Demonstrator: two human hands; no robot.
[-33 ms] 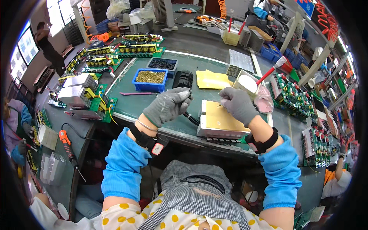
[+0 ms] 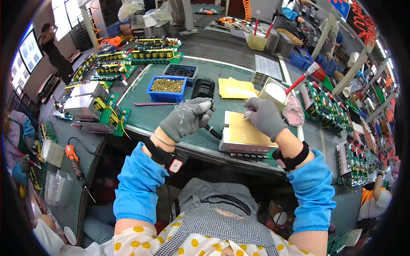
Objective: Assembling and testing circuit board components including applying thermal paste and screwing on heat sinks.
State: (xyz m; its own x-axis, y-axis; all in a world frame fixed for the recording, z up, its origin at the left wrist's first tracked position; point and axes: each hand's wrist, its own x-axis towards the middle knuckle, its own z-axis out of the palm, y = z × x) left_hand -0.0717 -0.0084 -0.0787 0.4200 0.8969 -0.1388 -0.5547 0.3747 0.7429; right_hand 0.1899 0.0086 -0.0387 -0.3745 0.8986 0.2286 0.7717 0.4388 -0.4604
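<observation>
My left hand [image 2: 187, 117], in a grey glove, is raised over the green bench top. Its fingers are curled with the thumb pressed against them, and what they hold is hidden. On the right, my gloved right hand [image 2: 267, 118] pinches its fingertips just above a yellow insulating sheet [image 2: 243, 133]. Something tiny and dark shows under those fingertips, too small to name. The sheet lies on top of a silver finned metal block [image 2: 243, 147] near the bench's front edge. Black cables [image 2: 213, 131] run between my left hand and the block.
Behind my left hand stand a blue bin of brass-coloured small parts [image 2: 167, 85] and a bin of black parts [image 2: 181, 71]. Yellow sheets [image 2: 237, 88], a white tub [image 2: 275, 93] with a red-handled brush [image 2: 302, 79], and circuit boards [image 2: 326, 106] lie farther right. An electric screwdriver [image 2: 76, 164] rests left.
</observation>
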